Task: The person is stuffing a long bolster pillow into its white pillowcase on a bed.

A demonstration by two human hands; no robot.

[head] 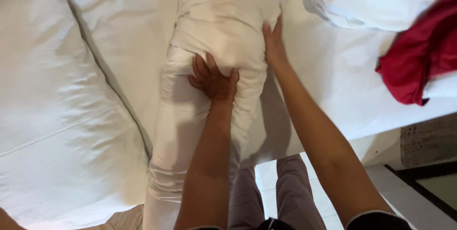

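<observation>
View: seen from the person's head, looking down over both bare forearms at a bed [333, 78] covered in a white sheet.
Pillow: a long white pillow [214, 35] lies on the bed in front of the person, running away from them, partly inside a white pillowcase [171, 130].
Left hand: the left hand [213, 79] presses into the middle of the pillow, fingers spread and dug into the fabric.
Right hand: the right hand [273, 40] lies flat along the pillow's right edge, fingers straight and together, gripping nothing.
Progress: by the look of it, the near part is cased and wrinkled, while the far end looks bunched and unsmoothed.
Nearby: a white duvet [52, 106] to the left, a red cloth [421, 61] to the right, well apart from the hands.
</observation>
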